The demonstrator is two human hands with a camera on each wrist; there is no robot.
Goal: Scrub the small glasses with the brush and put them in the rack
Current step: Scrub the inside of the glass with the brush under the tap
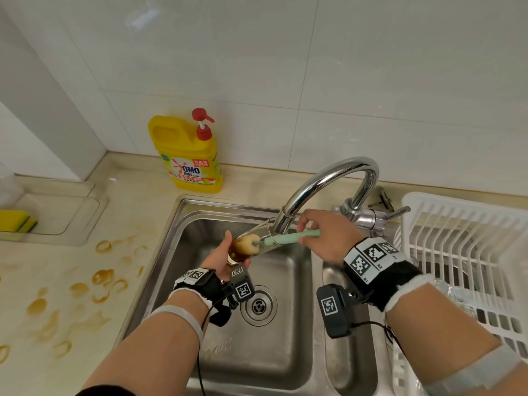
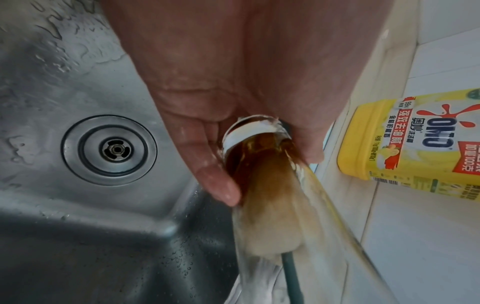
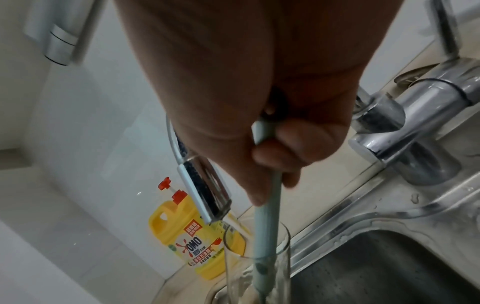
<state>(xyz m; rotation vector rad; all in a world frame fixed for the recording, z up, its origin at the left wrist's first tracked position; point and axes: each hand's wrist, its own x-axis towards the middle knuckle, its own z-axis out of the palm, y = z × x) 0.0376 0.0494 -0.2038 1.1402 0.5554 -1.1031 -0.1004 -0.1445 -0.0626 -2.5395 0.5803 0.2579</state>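
Over the left sink basin, my left hand [image 1: 228,254] grips the base of a tall clear glass [image 1: 257,234] that is tilted, mouth toward the tap. Brown liquid sits at its bottom [image 2: 262,156]. My right hand [image 1: 317,232] grips the pale green handle of a brush [image 1: 288,238], whose beige sponge head [image 2: 275,224] is pushed deep inside the glass. The right wrist view shows the brush handle [image 3: 265,226] passing down through the glass rim [image 3: 257,244]. Left fingers [image 2: 218,185] and thumb wrap the glass base.
The chrome tap [image 1: 323,187] arches just above the glass mouth. A white plastic rack [image 1: 463,247] stands on the right beside the sink. A yellow detergent bottle [image 1: 190,155] stands behind the basin [image 1: 183,252]. Brown ring stains [image 1: 85,290] mark the left counter, with a yellow sponge [image 1: 15,221] further left.
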